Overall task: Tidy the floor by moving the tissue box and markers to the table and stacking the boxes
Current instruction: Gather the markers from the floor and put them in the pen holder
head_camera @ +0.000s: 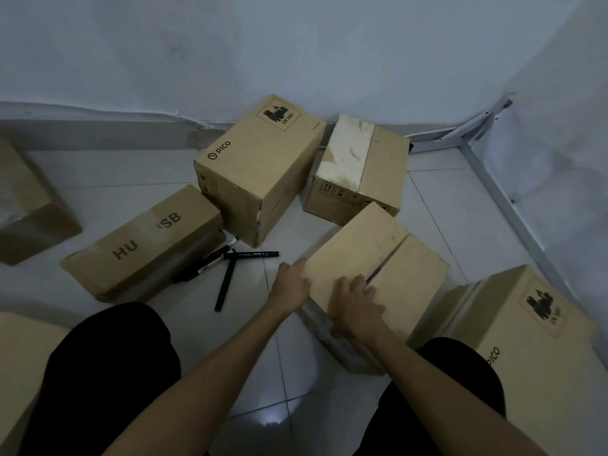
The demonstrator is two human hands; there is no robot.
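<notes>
Several brown cardboard boxes lie on the white tiled floor. My left hand (291,284) grips the left corner of a plain box (394,258) in front of me, fingers over its top edge. My right hand (357,307) presses flat on that box's near top edge. Three black markers (230,274) lie on the floor between this box and a long box marked HU SB (144,245). A PICO box (263,166) stands behind the markers. No tissue box is in view.
A taped box (358,169) sits by the wall at the back. Another PICO box (533,340) stands at the right, more boxes at the far left (29,205) and bottom left (19,363). A white metal frame leg (500,199) runs along the right wall. My knees are at the bottom.
</notes>
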